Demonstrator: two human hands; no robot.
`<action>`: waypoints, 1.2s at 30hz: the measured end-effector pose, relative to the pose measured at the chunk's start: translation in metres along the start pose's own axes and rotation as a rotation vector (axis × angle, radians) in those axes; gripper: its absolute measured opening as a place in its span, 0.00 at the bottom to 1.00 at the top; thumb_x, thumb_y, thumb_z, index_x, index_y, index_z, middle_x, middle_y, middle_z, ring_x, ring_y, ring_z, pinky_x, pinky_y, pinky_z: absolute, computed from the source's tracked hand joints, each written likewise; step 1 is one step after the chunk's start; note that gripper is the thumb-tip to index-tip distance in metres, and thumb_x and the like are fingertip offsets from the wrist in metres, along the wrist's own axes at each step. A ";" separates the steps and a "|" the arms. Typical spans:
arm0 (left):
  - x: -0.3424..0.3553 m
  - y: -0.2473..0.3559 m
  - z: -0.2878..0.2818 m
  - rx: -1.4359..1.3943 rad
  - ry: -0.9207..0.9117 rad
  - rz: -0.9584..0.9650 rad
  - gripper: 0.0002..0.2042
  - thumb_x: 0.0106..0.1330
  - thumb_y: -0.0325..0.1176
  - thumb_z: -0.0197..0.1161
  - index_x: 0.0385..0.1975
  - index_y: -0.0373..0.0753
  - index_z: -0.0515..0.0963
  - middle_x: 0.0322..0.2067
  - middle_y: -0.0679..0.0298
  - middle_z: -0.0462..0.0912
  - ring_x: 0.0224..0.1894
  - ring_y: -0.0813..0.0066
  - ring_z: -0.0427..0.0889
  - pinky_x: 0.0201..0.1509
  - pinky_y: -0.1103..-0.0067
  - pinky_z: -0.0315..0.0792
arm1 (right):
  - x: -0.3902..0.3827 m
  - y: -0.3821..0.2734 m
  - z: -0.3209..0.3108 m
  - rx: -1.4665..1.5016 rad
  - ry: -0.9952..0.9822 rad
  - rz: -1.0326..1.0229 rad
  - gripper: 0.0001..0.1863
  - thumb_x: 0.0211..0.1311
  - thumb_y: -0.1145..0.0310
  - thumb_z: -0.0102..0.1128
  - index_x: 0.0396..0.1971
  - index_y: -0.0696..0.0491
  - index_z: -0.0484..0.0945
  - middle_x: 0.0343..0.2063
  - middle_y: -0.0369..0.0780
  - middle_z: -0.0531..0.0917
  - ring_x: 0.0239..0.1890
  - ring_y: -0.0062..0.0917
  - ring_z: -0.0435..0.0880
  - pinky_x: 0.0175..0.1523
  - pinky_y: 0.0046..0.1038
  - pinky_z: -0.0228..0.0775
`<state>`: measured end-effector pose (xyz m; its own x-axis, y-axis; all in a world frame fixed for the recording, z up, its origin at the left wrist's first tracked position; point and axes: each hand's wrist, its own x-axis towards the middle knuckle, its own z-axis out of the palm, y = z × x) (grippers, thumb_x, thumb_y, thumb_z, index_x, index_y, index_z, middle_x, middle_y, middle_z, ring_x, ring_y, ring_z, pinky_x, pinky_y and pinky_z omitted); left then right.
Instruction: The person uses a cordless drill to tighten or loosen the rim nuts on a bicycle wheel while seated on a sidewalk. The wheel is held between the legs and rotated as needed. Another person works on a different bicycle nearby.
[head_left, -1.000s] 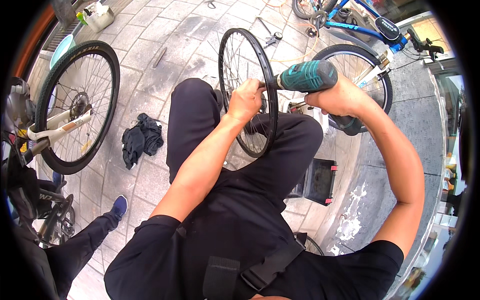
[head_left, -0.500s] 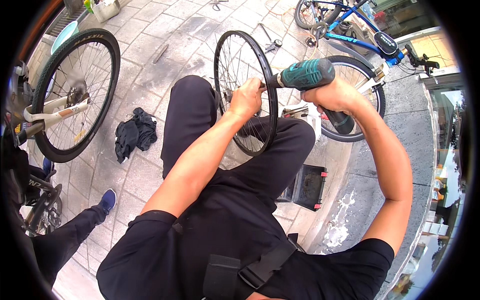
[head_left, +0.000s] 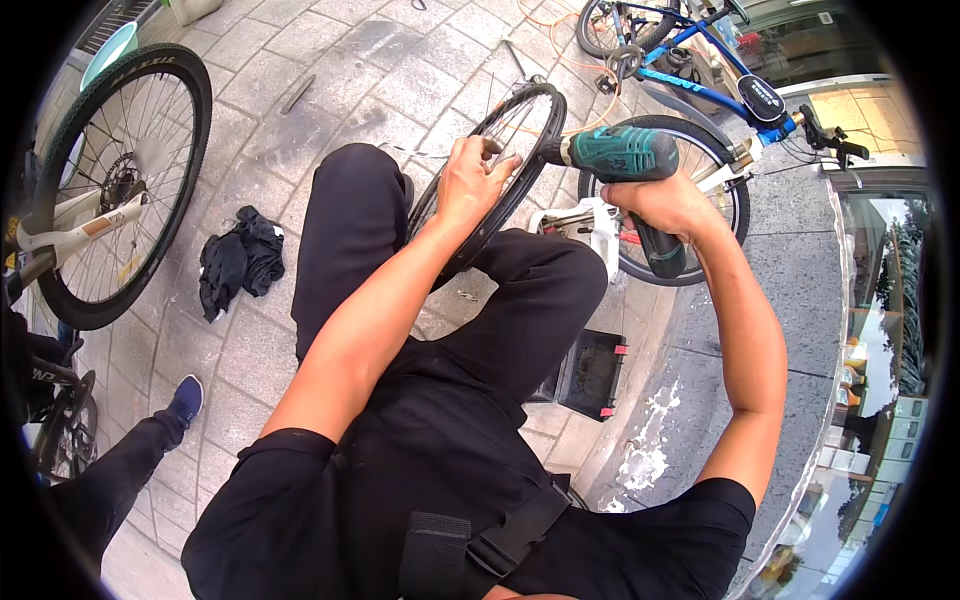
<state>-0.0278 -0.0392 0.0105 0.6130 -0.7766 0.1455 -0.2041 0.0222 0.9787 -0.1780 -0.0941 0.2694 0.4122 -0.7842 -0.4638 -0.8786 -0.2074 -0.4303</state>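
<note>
- The drill (head_left: 625,152) is held by its grip in the right hand (head_left: 665,205), which is closed around it; the nose is pointed toward the left hand (head_left: 468,185).
- The left hand is partly open, with thumb and fingers parted, and is placed at the bare wheel (head_left: 513,200); whether the rim is firmly gripped cannot be told.
- The wheel is located between the hands and tilted, with its lower part set between the knees. Its middle is hidden by the left hand. Contact between drill nose and rim cannot be confirmed.
- A white container (head_left: 605,232) is positioned just below the right hand.
- An open black toolbox (head_left: 592,375) is placed farther below, beside the knee.
- A blue bicycle (head_left: 690,88) is stationed beyond the right hand; its front wheel is partly covered by that hand and the drill.
- A black cloth (head_left: 240,258) is laid left of the left hand; a tyred wheel (head_left: 195,200) is mounted farther left.
</note>
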 end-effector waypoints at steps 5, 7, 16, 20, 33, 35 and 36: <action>0.003 -0.040 -0.015 -0.264 -0.254 0.018 0.13 0.73 0.36 0.67 0.47 0.31 0.83 0.51 0.56 0.82 0.45 0.70 0.84 0.50 0.76 0.77 | 0.010 -0.015 0.004 0.004 -0.033 -0.038 0.10 0.58 0.71 0.67 0.39 0.57 0.83 0.25 0.34 0.82 0.22 0.19 0.79 0.30 0.28 0.73; -0.001 -0.037 -0.020 -0.235 -0.249 0.169 0.13 0.75 0.34 0.65 0.51 0.32 0.83 0.52 0.56 0.81 0.49 0.69 0.83 0.54 0.76 0.77 | 0.019 -0.007 0.010 0.000 0.016 -0.062 0.11 0.58 0.70 0.67 0.39 0.57 0.83 0.25 0.34 0.82 0.23 0.19 0.79 0.30 0.28 0.74; -0.014 -0.035 -0.013 -0.407 -0.201 0.222 0.08 0.69 0.25 0.68 0.45 0.34 0.85 0.41 0.56 0.87 0.45 0.63 0.87 0.51 0.74 0.78 | 0.025 0.005 0.015 0.127 -0.022 -0.103 0.06 0.60 0.71 0.71 0.33 0.57 0.84 0.23 0.33 0.83 0.22 0.18 0.80 0.31 0.26 0.73; -0.017 -0.031 -0.009 -0.440 -0.232 0.297 0.06 0.68 0.22 0.68 0.42 0.33 0.84 0.38 0.58 0.86 0.41 0.70 0.85 0.47 0.75 0.77 | 0.012 0.020 0.015 0.191 0.005 -0.060 0.08 0.61 0.72 0.70 0.38 0.58 0.85 0.26 0.34 0.84 0.24 0.19 0.80 0.32 0.26 0.72; -0.013 -0.026 -0.020 -0.478 -0.284 0.117 0.06 0.64 0.22 0.70 0.40 0.30 0.86 0.38 0.60 0.88 0.40 0.75 0.87 0.46 0.79 0.79 | -0.026 0.022 0.017 0.125 -0.032 -0.033 0.09 0.60 0.69 0.72 0.37 0.56 0.84 0.24 0.33 0.84 0.24 0.17 0.81 0.32 0.27 0.73; -0.014 -0.027 -0.018 -0.529 -0.289 0.095 0.06 0.64 0.21 0.70 0.39 0.29 0.86 0.38 0.61 0.88 0.40 0.77 0.87 0.45 0.79 0.80 | -0.027 0.022 0.019 0.133 -0.030 -0.040 0.09 0.60 0.70 0.73 0.37 0.56 0.84 0.24 0.33 0.84 0.24 0.17 0.81 0.32 0.27 0.74; -0.014 -0.028 -0.018 -0.522 -0.295 0.107 0.06 0.65 0.20 0.70 0.40 0.29 0.86 0.39 0.61 0.88 0.40 0.77 0.86 0.45 0.80 0.79 | -0.028 0.024 0.020 0.136 -0.033 -0.044 0.09 0.60 0.70 0.73 0.38 0.56 0.84 0.24 0.33 0.84 0.24 0.17 0.81 0.32 0.27 0.74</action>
<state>-0.0171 -0.0179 -0.0167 0.3575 -0.8929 0.2739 0.1935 0.3577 0.9136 -0.2054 -0.0659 0.2569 0.4597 -0.7559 -0.4662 -0.8195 -0.1587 -0.5507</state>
